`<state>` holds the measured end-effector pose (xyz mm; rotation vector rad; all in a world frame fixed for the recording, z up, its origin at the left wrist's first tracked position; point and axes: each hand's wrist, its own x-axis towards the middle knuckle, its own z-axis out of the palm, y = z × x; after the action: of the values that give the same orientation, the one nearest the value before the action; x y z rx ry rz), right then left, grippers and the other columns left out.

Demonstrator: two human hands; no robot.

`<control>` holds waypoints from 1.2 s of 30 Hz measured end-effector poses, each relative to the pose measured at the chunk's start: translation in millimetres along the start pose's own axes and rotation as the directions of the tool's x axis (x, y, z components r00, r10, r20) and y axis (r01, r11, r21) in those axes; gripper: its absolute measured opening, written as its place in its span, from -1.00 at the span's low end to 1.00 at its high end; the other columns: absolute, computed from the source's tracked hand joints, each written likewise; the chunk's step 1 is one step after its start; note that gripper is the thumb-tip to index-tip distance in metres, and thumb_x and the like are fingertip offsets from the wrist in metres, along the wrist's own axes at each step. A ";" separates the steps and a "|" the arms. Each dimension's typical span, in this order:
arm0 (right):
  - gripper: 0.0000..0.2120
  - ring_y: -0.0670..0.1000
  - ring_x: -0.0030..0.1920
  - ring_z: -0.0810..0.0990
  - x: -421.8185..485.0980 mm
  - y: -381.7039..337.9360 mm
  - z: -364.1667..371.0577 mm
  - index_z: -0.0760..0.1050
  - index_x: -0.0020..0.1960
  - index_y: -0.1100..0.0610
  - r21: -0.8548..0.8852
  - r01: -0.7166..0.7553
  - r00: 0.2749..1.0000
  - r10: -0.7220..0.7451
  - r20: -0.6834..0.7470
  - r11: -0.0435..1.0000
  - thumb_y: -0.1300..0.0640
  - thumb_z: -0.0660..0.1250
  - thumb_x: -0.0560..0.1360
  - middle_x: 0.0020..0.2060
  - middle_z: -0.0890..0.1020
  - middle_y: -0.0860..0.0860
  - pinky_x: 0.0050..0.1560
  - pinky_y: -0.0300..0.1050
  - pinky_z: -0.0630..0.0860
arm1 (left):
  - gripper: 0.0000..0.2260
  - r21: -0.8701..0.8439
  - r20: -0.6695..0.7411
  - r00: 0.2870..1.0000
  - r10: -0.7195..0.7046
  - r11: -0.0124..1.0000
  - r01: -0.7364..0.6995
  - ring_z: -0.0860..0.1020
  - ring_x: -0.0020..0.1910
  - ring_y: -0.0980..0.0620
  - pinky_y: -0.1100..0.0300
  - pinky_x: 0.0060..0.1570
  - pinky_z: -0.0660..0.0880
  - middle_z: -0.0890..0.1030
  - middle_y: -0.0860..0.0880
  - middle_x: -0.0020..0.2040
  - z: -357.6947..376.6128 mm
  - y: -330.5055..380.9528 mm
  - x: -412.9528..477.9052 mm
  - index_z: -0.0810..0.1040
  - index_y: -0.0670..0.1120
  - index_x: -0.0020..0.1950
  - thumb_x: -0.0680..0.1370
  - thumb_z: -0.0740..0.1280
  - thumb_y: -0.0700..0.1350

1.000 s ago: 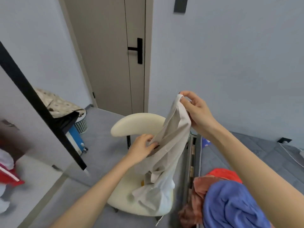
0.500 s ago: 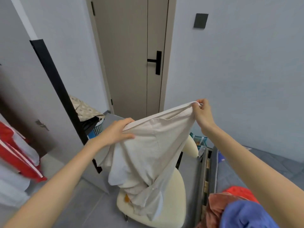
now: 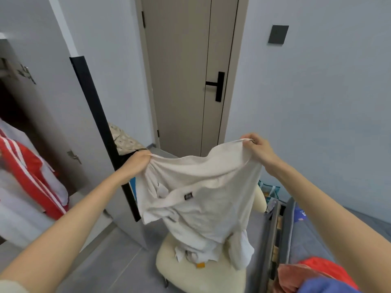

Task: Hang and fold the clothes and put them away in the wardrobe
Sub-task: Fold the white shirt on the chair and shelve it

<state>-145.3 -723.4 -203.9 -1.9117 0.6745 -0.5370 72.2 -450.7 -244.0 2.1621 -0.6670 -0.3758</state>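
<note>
I hold a cream-white garment [image 3: 203, 199] spread out in the air above a cream chair [image 3: 201, 275]. My left hand [image 3: 137, 163] grips its left upper edge, bunching the cloth. My right hand [image 3: 257, 148] pinches the right upper edge a little higher. A small black label shows on the collar band in the middle, and the lower part hangs down onto the chair seat. The open wardrobe [image 3: 25, 115] is at the left, with a red and white striped garment [image 3: 29, 174] hanging inside. A pile of rust, red and blue clothes [image 3: 313, 275] lies at the bottom right.
The wardrobe's open door with a black edge [image 3: 101, 127] stands just left of the garment. A closed beige room door [image 3: 190, 77] is straight ahead. The bed with its grey mattress [image 3: 306, 233] runs along the right. A patterned cloth [image 3: 122, 138] lies behind the wardrobe door.
My hands have moved further apart and drawn the garment's upper edge wide; it now shows its collar label. My view has tilted up and left, revealing more of the wardrobe.
</note>
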 end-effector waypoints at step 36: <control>-0.82 0.18 -0.16 0.44 -6.2 118.0 -8.9 0.39 -0.14 0.25 0.304 -0.532 0.727 0.611 -0.313 0.790 0.35 0.07 0.57 -0.08 0.50 0.22 -0.19 0.02 0.59 | -0.78 -0.428 -0.697 0.654 -0.293 0.902 -0.052 0.38 -0.05 0.00 0.24 -0.17 0.32 0.43 -0.01 -0.08 -28.1 16.6 14.3 0.36 -0.07 0.05 0.58 0.00 -0.32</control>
<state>-181.3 -766.2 -308.5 -1.3039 1.3755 -0.5622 91.7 -450.0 -214.2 1.7156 0.0550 0.3112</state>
